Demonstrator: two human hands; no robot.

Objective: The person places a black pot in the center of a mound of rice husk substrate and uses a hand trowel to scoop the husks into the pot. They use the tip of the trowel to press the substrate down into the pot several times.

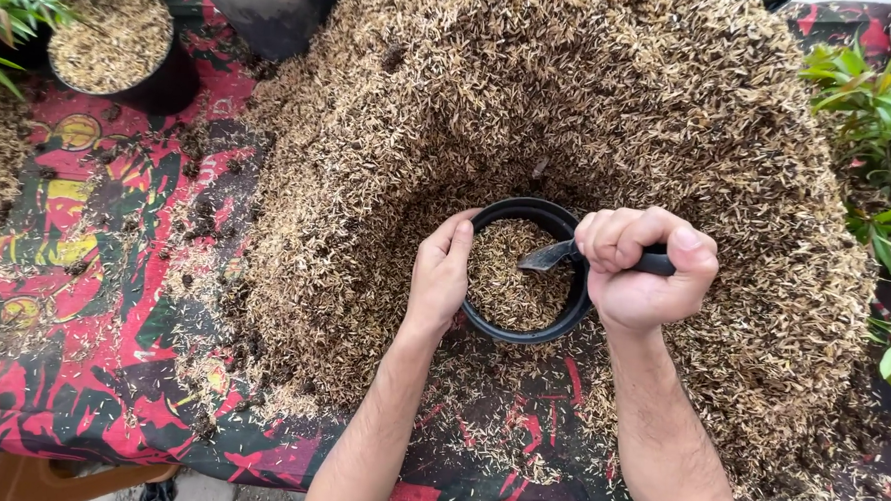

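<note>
Surface: table draped in a red, black and green patterned cloth (70, 364), largely buried under a horseshoe-shaped heap of rice husk (592, 97).
Small black pot (575, 311): near the front edge, inside the heap's hollow, part-filled with husk.
Left hand (438, 277): fingers together, cupped against the pot's left rim.
Right hand (643, 266): fisted around a dark-handled trowel (555, 254), blade over the pot.
Far left corner: second black pot (114, 38), filled with husk.
Both side edges: green plants (877, 119).
</note>
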